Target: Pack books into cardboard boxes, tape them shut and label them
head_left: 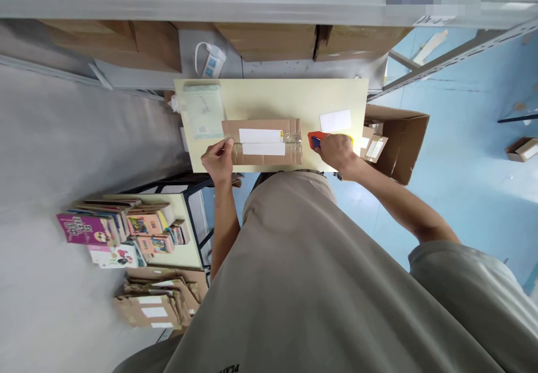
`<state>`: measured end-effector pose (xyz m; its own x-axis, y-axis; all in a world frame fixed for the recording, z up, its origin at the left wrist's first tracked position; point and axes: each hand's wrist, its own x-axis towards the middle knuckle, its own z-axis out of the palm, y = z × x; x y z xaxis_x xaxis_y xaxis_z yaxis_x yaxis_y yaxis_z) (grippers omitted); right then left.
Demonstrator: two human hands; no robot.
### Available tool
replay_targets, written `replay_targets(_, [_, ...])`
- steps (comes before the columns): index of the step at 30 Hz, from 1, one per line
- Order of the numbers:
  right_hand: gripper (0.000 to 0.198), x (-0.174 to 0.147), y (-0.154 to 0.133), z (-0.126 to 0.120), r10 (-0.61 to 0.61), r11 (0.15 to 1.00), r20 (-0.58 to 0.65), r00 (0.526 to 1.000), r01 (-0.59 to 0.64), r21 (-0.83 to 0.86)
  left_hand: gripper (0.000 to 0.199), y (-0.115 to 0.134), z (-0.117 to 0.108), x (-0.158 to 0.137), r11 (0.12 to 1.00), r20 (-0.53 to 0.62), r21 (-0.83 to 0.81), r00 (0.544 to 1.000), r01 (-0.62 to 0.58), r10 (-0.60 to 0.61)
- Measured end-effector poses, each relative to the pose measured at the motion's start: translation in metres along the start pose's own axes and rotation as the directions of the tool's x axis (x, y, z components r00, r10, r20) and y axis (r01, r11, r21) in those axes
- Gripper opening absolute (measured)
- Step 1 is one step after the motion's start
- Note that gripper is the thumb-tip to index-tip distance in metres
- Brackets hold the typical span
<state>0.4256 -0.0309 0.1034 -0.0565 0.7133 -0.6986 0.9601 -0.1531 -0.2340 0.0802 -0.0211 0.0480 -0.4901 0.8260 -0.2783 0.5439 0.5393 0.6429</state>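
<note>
A flat cardboard box (pixel 261 124) lies on the pale yellow tabletop (pixel 290 96) in front of me. White labels (pixel 260 136) and strips of clear tape are on its top. My left hand (pixel 218 159) is closed at the box's left end, thumb and fingertips pinching its edge. To the right of the box, my right hand (pixel 337 150) is wrapped around a red and blue tape dispenser (pixel 314 138), with a bit of yellow showing behind the hand. The dispenser is apart from the box; its far part is hidden. Just above it lies a white paper slip (pixel 335 120).
A plastic-wrapped pale green book (pixel 204 111) lies at the table's left. An open carton (pixel 403 143) with small parcels stands off the right edge. A power strip (pixel 213 64) and large boxes (pixel 273 42) sit behind. Stacked books (pixel 147 224) and folded cardboard (pixel 157 300) are lower left.
</note>
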Motion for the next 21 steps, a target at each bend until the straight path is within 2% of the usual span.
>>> replay_targets(3, [0.045, -0.013, 0.006, -0.012, 0.093, 0.988, 0.02, 0.995, -0.089, -0.127, 0.03, -0.002, -0.005, 0.001, 1.0, 0.022, -0.017, 1.0, 0.013, -0.012])
replay_targets(5, [0.052, -0.025, 0.01, -0.028, 0.105, 0.988, -0.009, 0.994, -0.105, -0.115, 0.035, 0.006, -0.007, 0.001, 0.999, -0.036, -0.036, 0.999, -0.03, 0.029])
replay_targets(8, [0.056, -0.042, 0.007, -0.057, 0.114, 0.991, -0.111, 0.987, -0.121, -0.062, 0.041, 0.041, -0.004, -0.003, 0.964, -0.099, -0.099, 0.966, -0.248, 0.238])
replay_targets(10, [0.053, -0.048, -0.002, -0.079, 0.124, 0.991, -0.218, 0.968, -0.132, -0.019, 0.044, 0.08, 0.002, -0.009, 0.87, -0.076, -0.18, 0.888, -0.459, 0.453])
replay_targets(12, [0.049, -0.05, -0.016, -0.102, 0.142, 0.989, -0.342, 0.929, -0.143, 0.023, 0.046, 0.126, 0.012, -0.018, 0.72, -0.034, -0.254, 0.75, -0.646, 0.66])
replay_targets(14, [0.05, -0.046, -0.031, -0.128, 0.14, 0.99, -0.464, 0.875, -0.129, 0.056, 0.045, 0.174, 0.024, -0.027, 0.573, 0.0, -0.302, 0.601, -0.762, 0.799])
replay_targets(16, [0.051, -0.037, -0.044, -0.155, 0.112, 0.994, -0.564, 0.818, -0.083, 0.076, 0.045, 0.217, 0.039, -0.03, 0.457, 0.018, -0.359, 0.483, -0.814, 0.875])
replay_targets(18, [0.051, -0.023, -0.053, -0.182, 0.076, 0.996, -0.634, 0.77, -0.03, 0.084, 0.045, 0.252, 0.055, -0.028, 0.382, 0.013, -0.404, 0.412, -0.831, 0.911])
replay_targets(19, [0.05, -0.014, -0.056, -0.195, 0.062, 0.997, -0.658, 0.751, -0.01, 0.082, 0.047, 0.265, 0.063, -0.025, 0.36, 0.008, -0.419, 0.393, -0.833, 0.919])
replay_targets(21, [0.049, 0.006, -0.061, -0.216, 0.04, 0.998, -0.687, 0.725, 0.004, 0.063, 0.054, 0.284, 0.077, -0.017, 0.344, -0.005, -0.437, 0.384, -0.831, 0.923])
